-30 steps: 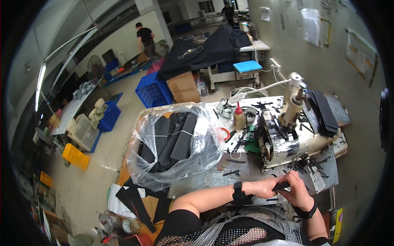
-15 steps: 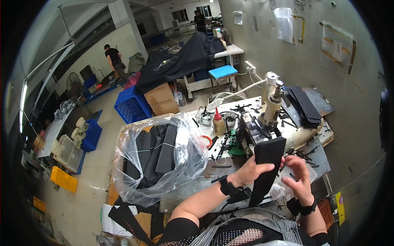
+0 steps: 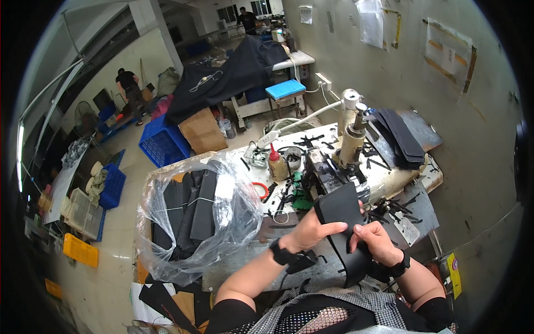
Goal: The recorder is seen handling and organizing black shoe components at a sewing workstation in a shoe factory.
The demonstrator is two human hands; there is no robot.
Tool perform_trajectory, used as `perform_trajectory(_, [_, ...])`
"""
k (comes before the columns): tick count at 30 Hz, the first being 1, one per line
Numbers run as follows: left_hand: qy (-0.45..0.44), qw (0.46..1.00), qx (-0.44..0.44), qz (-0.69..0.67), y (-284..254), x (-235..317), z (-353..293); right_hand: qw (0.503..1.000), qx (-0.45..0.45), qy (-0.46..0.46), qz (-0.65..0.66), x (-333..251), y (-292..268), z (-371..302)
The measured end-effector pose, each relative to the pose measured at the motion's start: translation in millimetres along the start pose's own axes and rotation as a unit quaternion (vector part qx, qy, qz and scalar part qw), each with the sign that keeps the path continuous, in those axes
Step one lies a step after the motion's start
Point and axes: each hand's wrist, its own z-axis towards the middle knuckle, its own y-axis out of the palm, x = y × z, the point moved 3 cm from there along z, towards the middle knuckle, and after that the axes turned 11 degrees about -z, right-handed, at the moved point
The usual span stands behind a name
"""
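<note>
A long black flat panel (image 3: 340,206) is held up in front of me, tilted, beside a cream-coloured machine (image 3: 351,142). My left hand (image 3: 308,231) grips its left edge, the thumb lying across the face. From the right, my right hand (image 3: 377,243) has its thumb and bent fingers closed on the panel's right edge. Left of my hands, a clear plastic bag (image 3: 239,209) lies opened round bundles of black panels (image 3: 203,209) tied with thin string. Several more black panels (image 3: 397,139) are stacked on the machine's right side.
Black scraps (image 3: 386,211) litter the worktop around the machine. Behind my left hand are a red-capped bottle (image 3: 276,165) and an orange-red tape roll (image 3: 260,190). A blue crate (image 3: 161,143) and a cardboard box (image 3: 203,131) stand beyond the bench; a wall rises at right.
My right hand has gone from spread fingers to a closed grip on the panel. The panel has turned and tilted, coming lower. The view has shifted slightly to the right.
</note>
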Motion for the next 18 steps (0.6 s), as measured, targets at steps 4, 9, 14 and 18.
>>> perform_trajectory(4, [0.038, 0.939, -0.04, 0.34, 5, 10, -7, 0.999, -0.019, 0.03, 0.018, 12, -5, -3])
perform_trajectory(9, [0.015, 0.877, -0.089, 0.471, 20, -4, -13, 0.987, 0.042, 0.001, 0.156, 23, 4, -10])
perform_trajectory(14, [0.018, 0.824, -0.104, 0.557, 19, -15, -14, 0.989, -0.009, 0.084, 0.123, 35, 5, -12])
perform_trajectory(18, [-0.005, 0.83, -0.114, 0.546, 15, -22, -15, 0.992, 0.005, 0.07, 0.101, 36, 2, -14])
